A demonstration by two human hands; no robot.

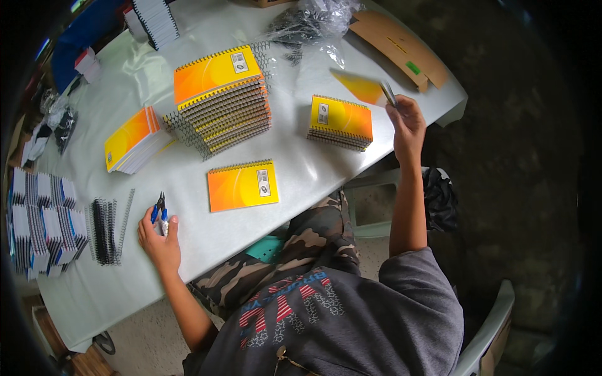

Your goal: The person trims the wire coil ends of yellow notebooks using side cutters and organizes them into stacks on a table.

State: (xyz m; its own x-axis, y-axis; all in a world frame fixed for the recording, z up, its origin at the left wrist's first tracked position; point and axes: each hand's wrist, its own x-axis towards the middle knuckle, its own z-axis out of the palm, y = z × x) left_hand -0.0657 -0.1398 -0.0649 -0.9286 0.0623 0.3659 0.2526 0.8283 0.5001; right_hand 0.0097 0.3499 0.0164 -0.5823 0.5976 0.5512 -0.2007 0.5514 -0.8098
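My left hand (162,244) rests on the table with its fingers closed round blue-handled cutting pliers (164,219), jaws pointing away from me. At the right, my raised right hand (409,131) grips a spiral notebook (360,86) by its edge; its yellow-orange cover is blurred and swung out to the left. Just below it stands a short stack of yellow-orange spiral notebooks (342,119). One such notebook (241,188) lies flat in front of me, between my hands. Behind that rises a tall stack of them (216,75), wire coils jutting from its sides.
Unbound orange-covered pads (130,141) lean at the left. Loose wire coils (106,232) lie beside rows of piled notebooks (47,219) at the left edge. Toward the back are clear plastic bags (313,28), a cardboard piece (401,47) and a spiral-bound stack (155,24).
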